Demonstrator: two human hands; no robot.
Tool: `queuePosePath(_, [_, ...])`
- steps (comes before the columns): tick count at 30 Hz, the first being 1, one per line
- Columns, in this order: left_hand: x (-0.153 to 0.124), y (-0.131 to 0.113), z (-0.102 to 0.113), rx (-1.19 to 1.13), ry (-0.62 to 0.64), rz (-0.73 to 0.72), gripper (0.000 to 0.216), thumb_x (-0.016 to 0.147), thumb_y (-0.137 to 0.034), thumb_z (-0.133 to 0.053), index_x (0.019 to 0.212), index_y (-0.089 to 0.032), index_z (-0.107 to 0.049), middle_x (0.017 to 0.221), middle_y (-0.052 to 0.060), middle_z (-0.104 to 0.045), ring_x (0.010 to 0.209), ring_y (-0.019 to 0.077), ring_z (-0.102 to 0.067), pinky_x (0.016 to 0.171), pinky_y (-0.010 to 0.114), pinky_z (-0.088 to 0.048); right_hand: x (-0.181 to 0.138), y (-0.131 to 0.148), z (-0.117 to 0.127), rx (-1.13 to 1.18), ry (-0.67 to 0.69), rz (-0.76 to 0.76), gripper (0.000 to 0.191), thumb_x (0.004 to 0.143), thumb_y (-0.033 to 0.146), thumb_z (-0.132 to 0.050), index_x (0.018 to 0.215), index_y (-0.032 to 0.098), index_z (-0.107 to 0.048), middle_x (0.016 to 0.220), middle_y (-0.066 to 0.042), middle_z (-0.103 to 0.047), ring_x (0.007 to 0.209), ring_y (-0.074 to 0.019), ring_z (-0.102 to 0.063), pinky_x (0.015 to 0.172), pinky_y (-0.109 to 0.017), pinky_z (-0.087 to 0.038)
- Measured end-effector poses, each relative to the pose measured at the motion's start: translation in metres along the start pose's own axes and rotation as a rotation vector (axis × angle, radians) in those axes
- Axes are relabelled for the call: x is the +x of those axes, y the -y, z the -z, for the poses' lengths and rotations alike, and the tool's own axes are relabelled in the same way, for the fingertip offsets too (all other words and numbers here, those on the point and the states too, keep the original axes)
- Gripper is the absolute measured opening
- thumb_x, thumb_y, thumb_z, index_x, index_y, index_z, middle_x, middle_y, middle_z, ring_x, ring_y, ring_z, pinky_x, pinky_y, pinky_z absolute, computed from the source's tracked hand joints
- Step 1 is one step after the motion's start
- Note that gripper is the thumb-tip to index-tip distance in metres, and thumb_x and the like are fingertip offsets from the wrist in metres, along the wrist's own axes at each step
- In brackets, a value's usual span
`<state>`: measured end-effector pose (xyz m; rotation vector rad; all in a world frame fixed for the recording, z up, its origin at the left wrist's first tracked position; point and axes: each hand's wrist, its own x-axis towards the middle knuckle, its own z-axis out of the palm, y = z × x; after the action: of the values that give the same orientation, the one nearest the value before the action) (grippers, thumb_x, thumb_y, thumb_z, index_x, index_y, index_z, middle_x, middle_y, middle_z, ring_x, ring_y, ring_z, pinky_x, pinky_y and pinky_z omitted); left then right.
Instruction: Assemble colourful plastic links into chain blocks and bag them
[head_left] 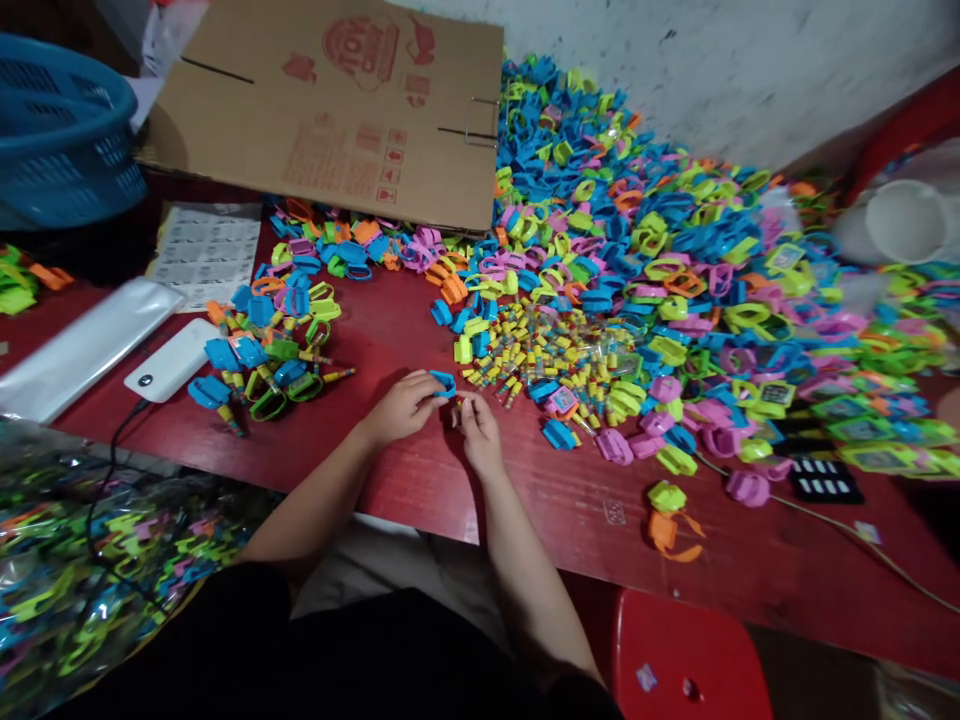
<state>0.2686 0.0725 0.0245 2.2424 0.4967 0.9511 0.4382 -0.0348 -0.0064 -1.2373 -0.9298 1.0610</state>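
Observation:
My left hand [406, 405] is closed on a blue plastic toy watch [444, 383], just over the red table [397, 480]. Close beside it, my right hand [478, 428] has its thumb and fingers pinched together near the watch. A tiny reddish bit shows at its fingertips, but what it holds is too small to tell. To the right of both hands lies a heap of small yellow-ended tubes [525, 345]. On the left is a cluster of blue and green toy watches [247, 352], with several tubes sticking out among them.
A large heap of coloured toy watches [637, 240] lies against the wall. A cardboard box [330, 110] stands at the back. Leftward are a white power bank [171, 360] with a cable, clear plastic bags [82, 345] and a blue basket [60, 150]. A red stool [690, 650] stands in front.

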Motion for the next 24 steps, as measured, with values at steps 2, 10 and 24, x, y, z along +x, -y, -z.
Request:
queuePosePath(2, [0.000, 0.001, -0.001, 0.035, 0.039, -0.030, 0.026, 0.117, -0.031, -0.057, 0.098, -0.020, -0.071, 0.093, 0.009, -0.078, 0.090, 0.0240, -0.069, 0.090, 0.039, -0.055, 0.000, -0.001, 0.000, 0.020, -0.026, 0.037, 0.059, 0.103, 0.088, -0.064, 0.106, 0.028, -0.063, 0.072, 0.005, -0.054, 0.066, -0.0174, -0.050, 0.068, -0.033, -0.044])
queuePosePath(10, [-0.004, -0.001, -0.008, 0.047, 0.118, 0.032, 0.028, 0.109, -0.021, -0.053, 0.082, -0.023, -0.063, 0.084, 0.008, -0.067, 0.086, 0.0262, -0.061, 0.086, 0.042, -0.051, -0.002, 0.000, 0.000, -0.008, 0.020, -0.010, 0.065, 0.100, 0.092, -0.065, 0.092, 0.029, -0.051, 0.064, 0.008, -0.054, 0.058, -0.0151, -0.045, 0.062, -0.030, -0.039])
queuePosePath(24, [-0.005, -0.006, -0.012, 0.030, 0.135, 0.041, 0.030, 0.106, -0.020, -0.052, 0.080, -0.024, -0.066, 0.084, 0.010, -0.066, 0.087, 0.0268, -0.059, 0.088, 0.043, -0.052, -0.005, 0.006, 0.000, -0.191, 0.011, -0.027, 0.075, 0.104, 0.099, -0.042, 0.081, 0.028, -0.056, 0.063, 0.003, -0.055, 0.057, -0.0170, -0.047, 0.061, -0.033, -0.042])
